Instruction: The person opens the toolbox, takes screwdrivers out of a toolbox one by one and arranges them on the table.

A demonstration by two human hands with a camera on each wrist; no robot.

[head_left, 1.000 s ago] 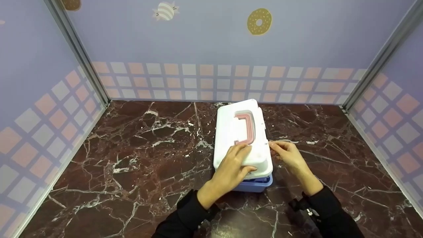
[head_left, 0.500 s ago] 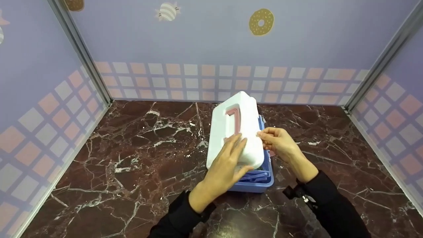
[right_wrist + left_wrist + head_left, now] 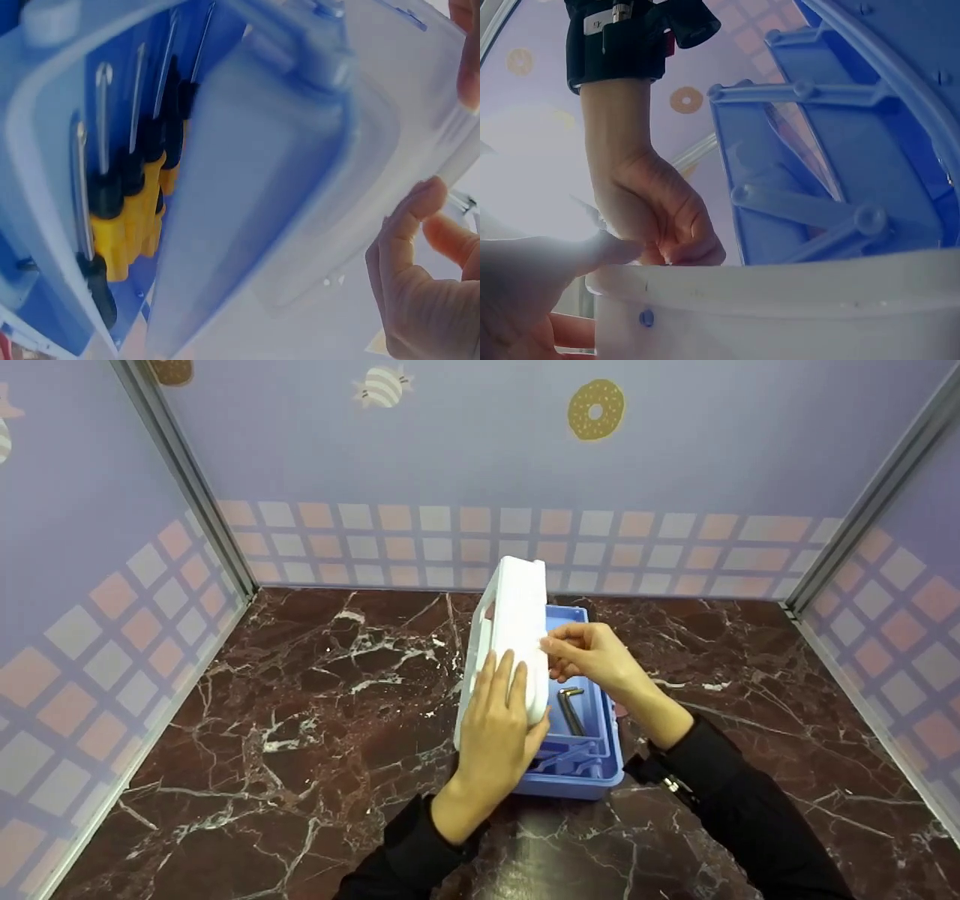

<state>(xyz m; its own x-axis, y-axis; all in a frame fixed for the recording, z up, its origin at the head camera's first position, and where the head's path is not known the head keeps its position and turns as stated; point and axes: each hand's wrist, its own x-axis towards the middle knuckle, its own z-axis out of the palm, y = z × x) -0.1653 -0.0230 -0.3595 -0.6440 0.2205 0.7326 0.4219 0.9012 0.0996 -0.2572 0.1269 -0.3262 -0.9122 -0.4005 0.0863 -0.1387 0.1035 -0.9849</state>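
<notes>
A toolbox has a blue base [image 3: 570, 789] and a white lid [image 3: 521, 607], which is tilted up to about upright on the left side. My left hand [image 3: 495, 727] lies against the lid's near end, fingers straight along its edge and thumb at the rim. With curled fingers my right hand [image 3: 596, 656] pinches the middle of the lid's free edge. Inside the base lies an L-shaped hex key [image 3: 571, 711]. Several screwdrivers [image 3: 124, 232] with yellow and black handles show in the right wrist view. Blue linkage arms [image 3: 802, 91] carry a tray [image 3: 870, 157] under the lid.
The box stands on a dark red marbled tabletop [image 3: 337, 750]. A back wall [image 3: 450, 450] with printed sweets and tiles rises close behind it, and similar walls close off both sides.
The lid has swung up and to the left, uncovering the base and hex key. Both hands have moved left with its edge, the right hand also away from me.
</notes>
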